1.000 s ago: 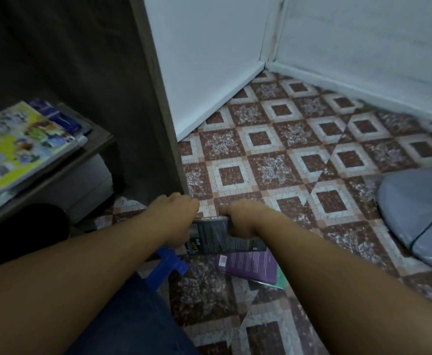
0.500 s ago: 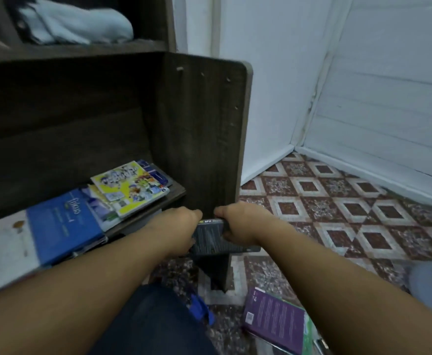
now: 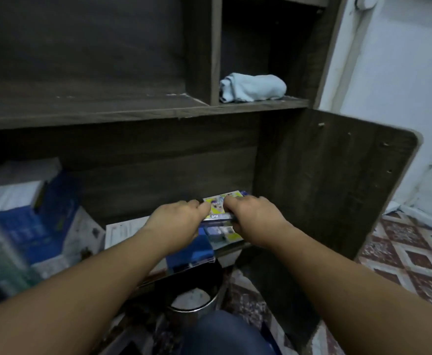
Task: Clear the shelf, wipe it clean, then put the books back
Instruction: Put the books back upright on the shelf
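All I get of the person on my feed is two arms and a bit of leg. The left hand [image 3: 176, 222] and the right hand [image 3: 257, 217] are bare, with rounded knuckles; I cannot see the nails. Each runs into a bare forearm. The left forearm [image 3: 69, 285] and the right forearm [image 3: 350, 280] are smooth and uncovered from the wrist to the edge of the picture, and the wide lens makes them broaden toward me. Low in the middle, between them, I make out one leg [image 3: 225, 334] in dark blue denim, jeans by the look of the cloth, its weave lost to blur and dim light.
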`<action>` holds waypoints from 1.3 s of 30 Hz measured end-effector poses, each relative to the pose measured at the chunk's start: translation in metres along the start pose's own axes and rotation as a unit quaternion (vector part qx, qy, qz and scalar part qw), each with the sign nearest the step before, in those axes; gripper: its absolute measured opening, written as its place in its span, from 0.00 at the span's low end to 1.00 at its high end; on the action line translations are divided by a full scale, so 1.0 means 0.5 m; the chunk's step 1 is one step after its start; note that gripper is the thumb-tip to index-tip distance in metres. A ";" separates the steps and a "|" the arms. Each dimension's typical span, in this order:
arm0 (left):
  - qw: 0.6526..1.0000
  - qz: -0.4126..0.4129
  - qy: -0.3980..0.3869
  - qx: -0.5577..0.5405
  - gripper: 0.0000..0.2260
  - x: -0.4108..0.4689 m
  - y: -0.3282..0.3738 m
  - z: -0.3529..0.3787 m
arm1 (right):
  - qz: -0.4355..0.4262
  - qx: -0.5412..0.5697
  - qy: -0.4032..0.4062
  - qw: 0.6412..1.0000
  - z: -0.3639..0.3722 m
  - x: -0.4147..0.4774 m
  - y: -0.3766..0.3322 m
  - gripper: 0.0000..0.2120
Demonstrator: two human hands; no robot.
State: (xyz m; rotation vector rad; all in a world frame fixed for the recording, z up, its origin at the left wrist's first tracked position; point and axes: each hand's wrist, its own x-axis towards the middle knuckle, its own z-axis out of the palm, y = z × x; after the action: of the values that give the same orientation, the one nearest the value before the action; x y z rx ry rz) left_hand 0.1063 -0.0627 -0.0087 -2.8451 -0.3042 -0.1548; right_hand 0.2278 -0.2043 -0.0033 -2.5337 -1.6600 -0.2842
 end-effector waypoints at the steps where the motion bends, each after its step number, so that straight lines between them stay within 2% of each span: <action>1: 1.000 -0.019 0.009 0.011 0.12 -0.012 -0.022 0.013 | -0.010 0.000 0.014 1.000 0.011 0.021 -0.015 0.08; 6: 0.991 -0.057 0.118 0.036 0.20 -0.062 -0.105 0.102 | -0.082 -0.063 0.110 0.989 0.085 0.099 -0.084 0.16; 9: 0.982 -0.087 0.151 0.068 0.10 -0.086 -0.133 0.142 | -0.114 -0.091 0.158 0.977 0.125 0.132 -0.114 0.08; 10: 0.980 -0.103 0.152 0.074 0.08 -0.092 -0.143 0.165 | -0.118 -0.077 0.156 0.978 0.136 0.140 -0.117 0.10; 12: 0.982 -0.132 0.118 0.062 0.08 -0.104 -0.159 0.203 | -0.104 -0.059 0.108 0.987 0.158 0.149 -0.124 0.13; 13: 0.986 -0.140 0.070 0.050 0.09 -0.111 -0.167 0.223 | -0.097 -0.050 0.048 0.993 0.174 0.154 -0.125 0.15; 16: 0.977 -0.154 -0.140 -0.041 0.18 -0.122 -0.187 0.278 | -0.039 -0.014 -0.185 0.982 0.233 0.148 -0.113 0.20; 17: 0.966 -0.167 -0.182 -0.077 0.21 -0.121 -0.190 0.278 | -0.028 0.006 -0.206 0.978 0.245 0.143 -0.108 0.21; 20: 0.952 -0.180 -0.217 -0.120 0.25 -0.099 -0.196 0.259 | -0.025 0.028 -0.204 0.978 0.256 0.138 -0.100 0.22; 22: 0.947 -0.178 -0.251 -0.093 0.28 -0.083 -0.185 0.236 | -0.030 0.032 -0.215 0.976 0.245 0.133 -0.095 0.23; 24: 0.955 -0.171 -0.236 -0.054 0.27 -0.067 -0.158 0.214 | -0.027 0.037 -0.196 0.980 0.225 0.121 -0.086 0.21; 27: 0.980 -0.127 -0.142 -0.048 0.21 -0.038 -0.082 0.179 | -0.003 0.035 -0.153 0.988 0.193 0.077 -0.047 0.19; 30: 0.991 -0.060 -0.100 -0.060 0.20 0.002 0.010 0.151 | 0.028 0.019 -0.131 0.991 0.169 0.001 0.008 0.18; 34: 0.992 0.039 -0.093 -0.081 0.19 0.058 0.154 0.122 | 0.121 0.047 -0.201 0.971 0.149 -0.150 0.103 0.12; 39: 0.972 0.179 -0.115 -0.098 0.14 0.107 0.351 0.105 | 0.224 0.042 -0.352 0.908 0.179 -0.384 0.232 0.14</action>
State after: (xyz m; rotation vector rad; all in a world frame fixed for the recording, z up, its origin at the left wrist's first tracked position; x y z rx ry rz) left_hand 0.2009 -0.2025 -0.0971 -3.0564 0.1935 0.2327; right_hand 0.2686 -0.4064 -0.1287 -3.0313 -1.1000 0.8068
